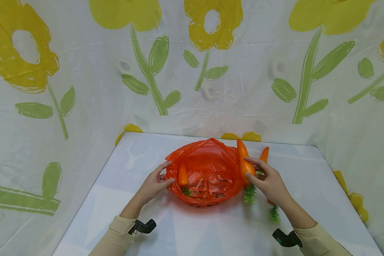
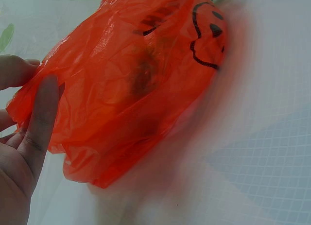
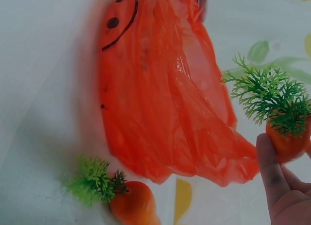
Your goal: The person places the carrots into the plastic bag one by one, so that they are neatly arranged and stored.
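Observation:
A red plastic bag with black print lies with its mouth spread wide on the table. My left hand pinches the bag's left rim, thumb and fingers on either side of the film in the left wrist view. Inside the bag, near that rim, is a carrot with a green top. My right hand grips a second carrot at the bag's right edge, its tip up and its leafy top hanging down. Partly behind the right hand, a third carrot lies on the table.
The pale table stretches around the bag. A white curtain with yellow flowers and green leaves hangs behind it and at both sides. Each wrist carries a black camera mount.

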A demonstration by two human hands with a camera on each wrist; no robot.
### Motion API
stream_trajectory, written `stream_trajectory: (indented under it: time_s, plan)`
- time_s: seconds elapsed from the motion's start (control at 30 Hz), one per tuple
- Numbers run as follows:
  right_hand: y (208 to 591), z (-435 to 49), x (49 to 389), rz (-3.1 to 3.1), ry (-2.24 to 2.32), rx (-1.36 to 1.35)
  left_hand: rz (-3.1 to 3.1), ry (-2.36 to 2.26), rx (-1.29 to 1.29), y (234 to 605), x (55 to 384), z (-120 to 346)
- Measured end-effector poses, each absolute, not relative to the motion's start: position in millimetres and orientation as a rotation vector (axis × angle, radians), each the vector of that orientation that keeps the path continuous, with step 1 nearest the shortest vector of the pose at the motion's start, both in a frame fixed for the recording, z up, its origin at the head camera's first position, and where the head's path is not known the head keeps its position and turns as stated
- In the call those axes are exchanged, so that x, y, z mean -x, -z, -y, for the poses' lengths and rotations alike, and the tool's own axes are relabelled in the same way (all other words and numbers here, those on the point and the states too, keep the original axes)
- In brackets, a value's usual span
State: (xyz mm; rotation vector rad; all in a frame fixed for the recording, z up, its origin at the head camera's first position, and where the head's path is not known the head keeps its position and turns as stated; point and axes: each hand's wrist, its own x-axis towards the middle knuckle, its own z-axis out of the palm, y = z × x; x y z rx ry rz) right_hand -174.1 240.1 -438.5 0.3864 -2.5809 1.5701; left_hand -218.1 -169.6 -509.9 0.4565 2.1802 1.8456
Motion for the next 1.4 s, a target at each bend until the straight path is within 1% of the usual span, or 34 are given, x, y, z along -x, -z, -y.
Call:
stream_trajectory:
  time_s: [0.77,1.4]
  plan:
    - [436,-238,173,2.563,-1.536,-0.382,-2.185,-1.842,-0.465,511,217,170]
    - [445,-224,179,2.631,-1.609,-0.407,-2.201,-1.844,-0.464,508,216,169]
